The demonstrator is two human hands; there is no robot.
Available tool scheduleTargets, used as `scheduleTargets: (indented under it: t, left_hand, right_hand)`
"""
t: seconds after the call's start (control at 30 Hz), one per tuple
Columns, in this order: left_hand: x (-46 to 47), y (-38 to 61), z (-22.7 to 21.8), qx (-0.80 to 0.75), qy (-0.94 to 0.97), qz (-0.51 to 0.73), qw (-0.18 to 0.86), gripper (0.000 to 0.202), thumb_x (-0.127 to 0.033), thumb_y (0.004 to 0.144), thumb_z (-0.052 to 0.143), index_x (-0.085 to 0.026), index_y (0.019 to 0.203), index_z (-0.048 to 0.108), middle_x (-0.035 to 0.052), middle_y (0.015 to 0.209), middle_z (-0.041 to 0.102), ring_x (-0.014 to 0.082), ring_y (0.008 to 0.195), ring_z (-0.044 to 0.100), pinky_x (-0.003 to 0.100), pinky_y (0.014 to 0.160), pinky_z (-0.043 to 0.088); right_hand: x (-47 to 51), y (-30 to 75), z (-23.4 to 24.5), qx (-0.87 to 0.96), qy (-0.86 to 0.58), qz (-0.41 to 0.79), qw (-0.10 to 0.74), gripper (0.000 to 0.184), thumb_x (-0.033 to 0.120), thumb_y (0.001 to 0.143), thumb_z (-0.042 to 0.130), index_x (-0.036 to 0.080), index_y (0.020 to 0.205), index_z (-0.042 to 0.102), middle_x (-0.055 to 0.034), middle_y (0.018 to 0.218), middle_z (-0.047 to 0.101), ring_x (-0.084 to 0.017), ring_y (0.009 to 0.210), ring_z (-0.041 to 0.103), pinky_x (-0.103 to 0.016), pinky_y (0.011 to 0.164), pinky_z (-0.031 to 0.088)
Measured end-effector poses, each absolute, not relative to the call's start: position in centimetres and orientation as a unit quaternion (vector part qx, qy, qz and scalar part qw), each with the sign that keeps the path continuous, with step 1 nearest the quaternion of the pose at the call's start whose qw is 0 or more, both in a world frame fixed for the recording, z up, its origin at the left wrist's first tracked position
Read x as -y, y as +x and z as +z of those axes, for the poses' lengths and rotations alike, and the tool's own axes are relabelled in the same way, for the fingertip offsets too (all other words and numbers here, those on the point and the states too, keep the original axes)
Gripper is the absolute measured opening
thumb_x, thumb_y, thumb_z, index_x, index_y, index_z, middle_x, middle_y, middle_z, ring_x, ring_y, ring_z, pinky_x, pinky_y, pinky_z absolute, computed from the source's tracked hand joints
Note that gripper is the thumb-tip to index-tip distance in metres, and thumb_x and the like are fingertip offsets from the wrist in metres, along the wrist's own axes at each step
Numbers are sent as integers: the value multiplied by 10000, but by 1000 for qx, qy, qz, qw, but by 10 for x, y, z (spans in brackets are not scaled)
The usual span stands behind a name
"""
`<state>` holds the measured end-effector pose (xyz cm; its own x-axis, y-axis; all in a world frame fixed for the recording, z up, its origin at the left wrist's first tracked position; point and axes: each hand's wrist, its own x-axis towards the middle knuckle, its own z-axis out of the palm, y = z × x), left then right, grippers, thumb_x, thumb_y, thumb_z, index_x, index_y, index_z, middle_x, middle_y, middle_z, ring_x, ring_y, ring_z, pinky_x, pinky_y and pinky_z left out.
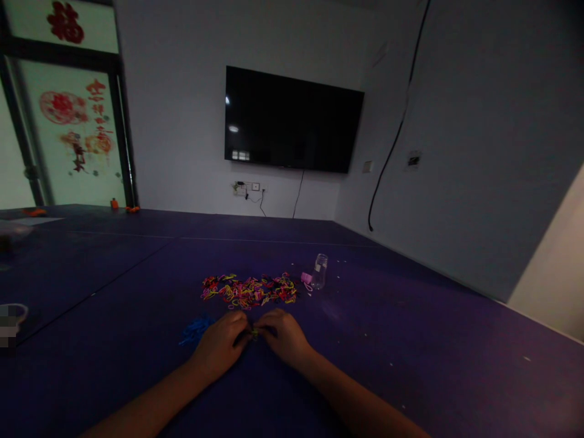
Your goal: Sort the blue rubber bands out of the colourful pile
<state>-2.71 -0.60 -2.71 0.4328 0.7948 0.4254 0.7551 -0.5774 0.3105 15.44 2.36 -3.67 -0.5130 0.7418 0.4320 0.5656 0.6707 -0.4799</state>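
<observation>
My left hand (223, 340) and my right hand (283, 337) come together low in the middle of the head view, their fingertips almost touching. Both are closed in a pinch at a small bunch of yellow-green rubber bands (255, 334); the fingers hide part of it. Just beyond the hands spreads a pile of small rubber bands (249, 293) in red, pink, yellow and black. Beside my left hand lies a blue bundle of thin loops or strands (195, 329).
A clear plastic bottle (320, 272) stands right of the pile, with a pink cap-like piece (306, 278) beside it. Small bits dot the purple surface (410, 340). At the left edge a person's hand (6, 328) shows, partly blurred. A black cable (391, 155) hangs along the right wall.
</observation>
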Motion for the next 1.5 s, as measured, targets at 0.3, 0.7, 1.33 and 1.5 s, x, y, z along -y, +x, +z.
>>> scheduleTargets:
  t: [0.3, 0.7, 1.33, 1.5]
  left_hand:
    - [9, -28, -24, -464, 851, 243, 45, 78, -182, 818, 526, -190, 811, 604, 35, 892, 600, 174, 875, 571, 290, 765, 457]
    - [17, -25, -20, -384, 887, 255, 36, 108, -211, 824, 523, -195, 773, 617, 38, 946, 611, 182, 904, 558, 315, 776, 463]
    - [16, -23, -19, -385, 890, 239, 40, 158, -218, 847, 502, -193, 858, 658, 50, 943, 612, 195, 905, 553, 330, 783, 460]
    - [14, -24, -23, -378, 888, 258, 31, 147, -213, 845, 507, -197, 870, 651, 42, 931, 609, 185, 894, 555, 322, 785, 461]
  right_hand:
    - [-21, 165, -20, 822, -492, 27, 285, 376, 108, 817, 455, 246, 1106, 652, -45, 1014, 688, -184, 939, 611, -277, 837, 440]
    - [-68, 221, -26, 758, -593, -14, 270, 185, 161, 812, 556, 217, 916, 699, -61, 1015, 665, -198, 1033, 567, -277, 896, 419]
    - [-77, 213, -25, 803, -572, -84, 143, 166, 186, 873, 483, 181, 932, 638, -84, 1049, 613, -220, 1024, 516, -315, 881, 376]
    - [-74, 210, -21, 801, -576, -124, 105, 235, 171, 917, 389, 162, 980, 615, -104, 1067, 589, -220, 1004, 503, -333, 869, 373]
